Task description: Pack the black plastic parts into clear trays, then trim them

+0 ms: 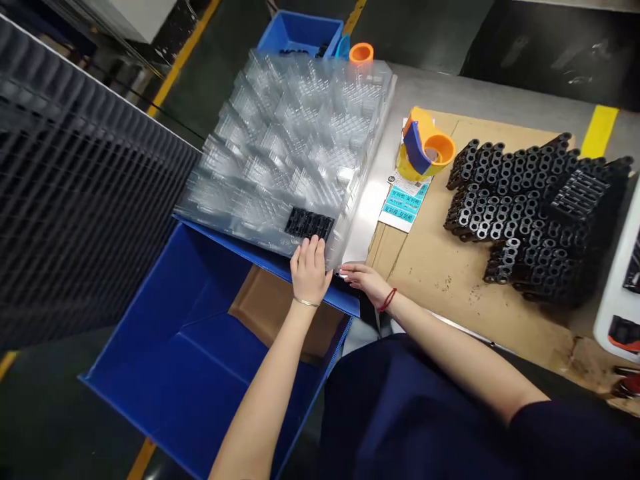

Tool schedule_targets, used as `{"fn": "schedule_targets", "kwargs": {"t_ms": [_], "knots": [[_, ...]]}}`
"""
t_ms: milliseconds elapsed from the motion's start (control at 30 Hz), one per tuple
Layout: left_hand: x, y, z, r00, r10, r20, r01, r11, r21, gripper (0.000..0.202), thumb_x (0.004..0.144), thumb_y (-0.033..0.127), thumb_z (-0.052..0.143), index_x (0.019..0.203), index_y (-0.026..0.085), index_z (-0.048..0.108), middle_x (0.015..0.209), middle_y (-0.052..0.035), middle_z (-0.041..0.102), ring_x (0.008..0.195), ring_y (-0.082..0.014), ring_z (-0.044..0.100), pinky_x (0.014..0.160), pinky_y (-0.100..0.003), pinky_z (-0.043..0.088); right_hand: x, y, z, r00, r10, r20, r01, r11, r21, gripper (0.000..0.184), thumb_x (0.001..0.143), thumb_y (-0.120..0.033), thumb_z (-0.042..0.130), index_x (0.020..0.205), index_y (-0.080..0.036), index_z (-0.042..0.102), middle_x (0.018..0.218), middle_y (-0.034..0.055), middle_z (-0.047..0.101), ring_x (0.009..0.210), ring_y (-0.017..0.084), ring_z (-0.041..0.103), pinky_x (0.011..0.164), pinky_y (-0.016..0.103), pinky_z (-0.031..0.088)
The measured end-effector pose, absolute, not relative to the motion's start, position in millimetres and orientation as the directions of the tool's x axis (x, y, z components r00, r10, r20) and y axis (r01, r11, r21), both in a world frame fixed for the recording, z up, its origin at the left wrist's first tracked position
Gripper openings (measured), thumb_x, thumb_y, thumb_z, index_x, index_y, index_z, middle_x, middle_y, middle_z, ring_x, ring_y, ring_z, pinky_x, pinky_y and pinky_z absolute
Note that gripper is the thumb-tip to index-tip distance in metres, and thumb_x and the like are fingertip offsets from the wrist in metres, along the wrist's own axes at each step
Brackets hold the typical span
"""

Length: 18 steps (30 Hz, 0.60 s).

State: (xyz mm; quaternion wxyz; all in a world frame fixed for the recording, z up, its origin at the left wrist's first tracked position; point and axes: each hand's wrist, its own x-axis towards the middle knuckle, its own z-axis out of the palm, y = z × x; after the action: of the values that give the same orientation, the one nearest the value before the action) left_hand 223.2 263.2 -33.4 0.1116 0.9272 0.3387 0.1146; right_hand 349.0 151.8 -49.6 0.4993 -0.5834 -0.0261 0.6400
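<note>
- So, the left hand [309, 272] lay on the stacked clear plastic trays [280, 140], fingers slightly spread, just below a row of black parts [309, 224] seated in the top tray.
- The right hand [365, 280] touched the trays' near corner, fingers narrow; whether they gripped, I cannot tell.
- A blue corrugated bin [200, 347] sat beneath that near edge.
- A pile of black parts [525, 217] covered a cardboard sheet [450, 293] to the right.

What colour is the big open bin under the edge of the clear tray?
The open corrugated plastic bin is bright blue, shown best in the head view.
</note>
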Motion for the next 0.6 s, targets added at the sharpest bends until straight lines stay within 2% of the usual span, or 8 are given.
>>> {"fn": "schedule_targets", "kwargs": {"t_ms": [167, 400, 500, 600], "knots": [[224, 263, -36, 0.762, 0.631, 0.146, 0.559, -0.754, 0.345, 0.060, 0.088, 0.021, 0.061, 0.145, 0.006, 0.051, 0.154, -0.0241, 0.050, 0.147, -0.0362, 0.044, 0.124, -0.052, 0.028, 340, 161, -43, 0.188, 0.597, -0.780, -0.640, -0.527, -0.559, 0.024, 0.099, -0.033, 0.066, 0.117, -0.016, 0.066, 0.119, 0.0075, 0.068, 0.101, 0.021, 0.068, 0.089, 0.041, 0.059], [221, 263, -40, 0.777, 0.616, 0.134, 0.537, -0.758, 0.370, 0.055, 0.094, 0.021, 0.053, 0.147, 0.007, 0.050, 0.154, -0.0247, 0.050, 0.148, -0.0358, 0.043, 0.124, -0.054, 0.027, 341, 173, -41, 0.202, 0.508, -0.837, -0.709, -0.514, -0.483, 0.024, 0.100, -0.037, 0.065, 0.109, -0.015, 0.068, 0.111, 0.0063, 0.071, 0.095, 0.019, 0.069, 0.086, 0.040, 0.059], [227, 264, -39, 0.771, 0.624, 0.125, 0.553, -0.754, 0.354, 0.052, 0.096, 0.020, 0.050, 0.145, 0.005, 0.052, 0.152, -0.0247, 0.052, 0.146, -0.0366, 0.045, 0.122, -0.055, 0.032, 348, 181, -39, 0.201, 0.477, -0.855, -0.716, -0.525, -0.461, 0.027, 0.100, -0.041, 0.063, 0.108, -0.016, 0.068, 0.110, 0.0064, 0.071, 0.095, 0.019, 0.069, 0.086, 0.040, 0.059], [232, 256, -20, 0.759, 0.639, 0.125, 0.594, -0.758, 0.269, 0.046, 0.097, 0.015, 0.044, 0.140, 0.008, 0.059, 0.145, -0.0220, 0.060, 0.139, -0.0347, 0.054, 0.115, -0.053, 0.044, 346, 185, -22, 0.174, 0.485, -0.857, -0.687, -0.564, -0.459, 0.038, 0.100, -0.052, 0.058, 0.110, -0.017, 0.068, 0.111, 0.0080, 0.072, 0.098, 0.022, 0.070, 0.091, 0.043, 0.058]]}}
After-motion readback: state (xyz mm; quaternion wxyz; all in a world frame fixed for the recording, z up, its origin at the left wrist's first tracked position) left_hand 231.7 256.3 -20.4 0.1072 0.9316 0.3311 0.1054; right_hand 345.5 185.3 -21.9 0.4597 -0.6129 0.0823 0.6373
